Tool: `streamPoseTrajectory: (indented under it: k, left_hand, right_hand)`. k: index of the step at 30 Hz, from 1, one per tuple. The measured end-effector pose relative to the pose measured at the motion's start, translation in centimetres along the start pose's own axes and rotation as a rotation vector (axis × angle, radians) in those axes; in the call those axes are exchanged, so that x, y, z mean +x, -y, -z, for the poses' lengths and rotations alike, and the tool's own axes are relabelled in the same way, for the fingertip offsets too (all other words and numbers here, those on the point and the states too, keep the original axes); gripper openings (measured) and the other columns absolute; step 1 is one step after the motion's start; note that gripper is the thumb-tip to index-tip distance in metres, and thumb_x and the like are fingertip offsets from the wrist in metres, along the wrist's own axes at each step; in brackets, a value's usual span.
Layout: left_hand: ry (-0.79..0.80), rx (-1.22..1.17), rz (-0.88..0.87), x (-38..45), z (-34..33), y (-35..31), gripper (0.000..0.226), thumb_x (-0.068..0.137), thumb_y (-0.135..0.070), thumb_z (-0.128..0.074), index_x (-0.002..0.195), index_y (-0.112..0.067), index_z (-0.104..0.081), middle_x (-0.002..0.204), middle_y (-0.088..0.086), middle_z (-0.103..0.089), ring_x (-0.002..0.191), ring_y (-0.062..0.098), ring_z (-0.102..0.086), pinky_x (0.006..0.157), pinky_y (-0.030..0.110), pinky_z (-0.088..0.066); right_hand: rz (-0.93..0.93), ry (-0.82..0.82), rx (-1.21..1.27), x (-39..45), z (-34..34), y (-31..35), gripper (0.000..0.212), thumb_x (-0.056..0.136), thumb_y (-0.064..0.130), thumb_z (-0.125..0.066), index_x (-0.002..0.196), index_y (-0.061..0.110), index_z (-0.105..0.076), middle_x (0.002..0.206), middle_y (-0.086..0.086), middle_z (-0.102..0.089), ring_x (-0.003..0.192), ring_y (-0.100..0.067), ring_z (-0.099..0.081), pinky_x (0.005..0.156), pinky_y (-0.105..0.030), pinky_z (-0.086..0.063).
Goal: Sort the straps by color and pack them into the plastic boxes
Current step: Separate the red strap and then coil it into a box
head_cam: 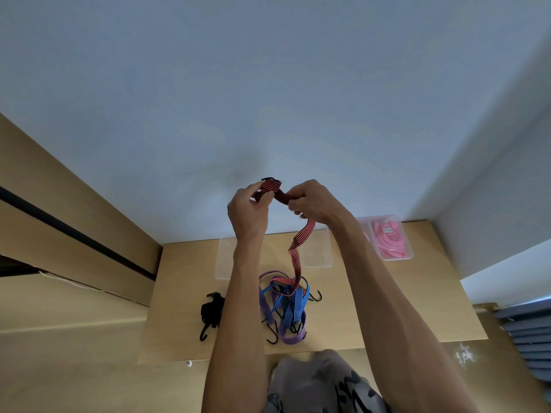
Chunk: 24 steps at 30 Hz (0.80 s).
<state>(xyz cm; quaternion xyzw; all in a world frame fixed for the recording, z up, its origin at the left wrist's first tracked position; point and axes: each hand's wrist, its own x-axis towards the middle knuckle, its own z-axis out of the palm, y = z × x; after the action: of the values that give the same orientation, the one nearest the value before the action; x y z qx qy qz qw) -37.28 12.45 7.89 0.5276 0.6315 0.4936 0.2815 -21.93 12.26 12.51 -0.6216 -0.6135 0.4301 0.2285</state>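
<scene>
Strap material in red with black stripes [301,242] was held up at the centre of the frame, its upper end folded into a small loop between both hands and its tail hanging down to the pile below. The left hand [247,210] was curled around the left side of the loop, fingers closed on it; the right hand [313,202] was pinched around the right side, where the strap passed out under the fingers. Beneath, on the wooden table [402,308], a tangle of blue straps [293,305] and purple straps [286,338] with black hooks was lying in the lower middle. A bundled black strap [210,312] was set apart to its left. Toward the wall, two clear plastic boxes [223,263] were seen, partly hidden by the arms, and at the right a third box [410,251] was filled with pink straps [390,242].
</scene>
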Motion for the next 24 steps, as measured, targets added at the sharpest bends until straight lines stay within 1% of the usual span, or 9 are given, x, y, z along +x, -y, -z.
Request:
streamPoseTrajectory:
  k: [4, 8, 10, 13, 15, 17, 19, 21, 24]
  left_hand:
    - [0.102, -0.138, 0.069, 0.1, 0.5, -0.2, 0.032, 0.087, -0.019, -0.076, 0.119, -0.018, -0.075, 0.089, -0.002, -0.072, 0.06, 0.013, -0.068, 0.064, 0.027, -0.059]
    - [0.217, -0.171, 0.068, 0.5, 1.0, -0.4, 0.036, 0.093, -0.012, -0.066, 0.129, -0.013, -0.069, 0.103, 0.006, -0.073, 0.076, 0.016, -0.073, 0.078, 0.029, -0.061]
    - [0.21, -0.098, 0.032, 0.6, 1.1, -0.3, 0.036, 0.094, -0.01, -0.064, 0.13, -0.013, -0.068, 0.105, 0.006, -0.071, 0.078, 0.018, -0.072, 0.077, 0.026, -0.06]
    - [0.128, 0.178, -0.064, 0.4, 0.8, 0.3, 0.026, 0.093, -0.009, -0.067, 0.118, -0.013, -0.074, 0.097, 0.009, -0.064, 0.08, 0.024, -0.067, 0.072, 0.03, -0.057]
    - [0.152, 0.316, -0.099, 0.3, 0.6, 0.7, 0.021, 0.094, -0.013, -0.068, 0.113, -0.014, -0.077, 0.092, 0.011, -0.06, 0.081, 0.026, -0.062, 0.069, 0.027, -0.05]
    - [0.209, 0.362, -0.132, 0.0, 0.6, 1.1, 0.02, 0.095, -0.016, -0.067, 0.112, -0.014, -0.078, 0.089, 0.013, -0.058, 0.08, 0.027, -0.06, 0.069, 0.03, -0.048]
    - [0.241, 0.368, -0.167, 0.0, 0.9, 1.3, 0.019, 0.096, -0.016, -0.067, 0.111, -0.012, -0.077, 0.087, 0.013, -0.056, 0.078, 0.027, -0.059, 0.07, 0.035, -0.05]
    - [0.273, 0.365, -0.187, 0.2, 1.2, 1.3, 0.018, 0.095, -0.014, -0.069, 0.11, -0.009, -0.077, 0.085, 0.011, -0.054, 0.076, 0.026, -0.057, 0.068, 0.036, -0.049]
    - [0.327, 0.303, -0.209, 0.3, 1.7, 0.5, 0.012, 0.092, -0.01, -0.071, 0.102, -0.007, -0.077, 0.08, 0.004, -0.049, 0.067, 0.016, -0.049, 0.061, 0.029, -0.043]
  right_hand:
    - [-0.041, -0.029, -0.031, 0.2, -0.2, 0.5, 0.009, 0.08, -0.002, -0.063, 0.082, 0.002, -0.071, 0.065, -0.005, -0.052, 0.061, -0.017, -0.044, 0.054, -0.026, -0.033]
    - [-0.087, -0.054, 0.005, 0.1, -0.6, -0.1, 0.008, 0.076, -0.002, -0.064, 0.08, -0.004, -0.07, 0.074, -0.014, -0.06, 0.066, -0.02, -0.049, 0.056, -0.027, -0.035]
    - [-0.081, -0.06, 0.034, -0.1, -0.7, -0.2, 0.009, 0.075, -0.002, -0.063, 0.08, 0.001, -0.07, 0.073, -0.012, -0.064, 0.064, -0.019, -0.051, 0.057, -0.026, -0.037]
    - [-0.027, 0.026, 0.097, -0.4, -0.7, 0.1, 0.03, 0.082, 0.002, -0.064, 0.109, 0.015, -0.06, 0.08, -0.008, -0.075, 0.063, -0.015, -0.063, 0.063, -0.025, -0.05]
    - [-0.003, 0.11, 0.091, -0.6, -0.6, 0.6, 0.027, 0.086, 0.003, -0.061, 0.109, 0.017, -0.055, 0.084, -0.009, -0.075, 0.067, -0.017, -0.067, 0.065, -0.032, -0.056]
    - [0.006, 0.178, 0.092, -0.7, -0.1, 1.1, 0.02, 0.088, -0.002, -0.054, 0.098, 0.014, -0.062, 0.085, -0.01, -0.073, 0.069, -0.017, -0.069, 0.065, -0.034, -0.06]
    - [0.004, 0.247, 0.234, -0.7, 0.3, 1.2, 0.026, 0.087, -0.006, -0.046, 0.092, 0.007, -0.069, 0.086, -0.012, -0.071, 0.074, -0.016, -0.071, 0.064, -0.031, -0.06]
    - [0.0, 0.309, 0.48, -1.0, 0.6, 0.8, 0.035, 0.083, -0.008, -0.04, 0.095, 0.0, -0.072, 0.094, -0.019, -0.073, 0.086, -0.023, -0.072, 0.071, -0.031, -0.059]
    - [0.069, 0.243, 0.657, -1.1, 0.4, 0.1, 0.044, 0.078, -0.017, -0.039, 0.1, -0.003, -0.074, 0.102, -0.022, -0.073, 0.097, -0.027, -0.072, 0.087, -0.036, -0.06]
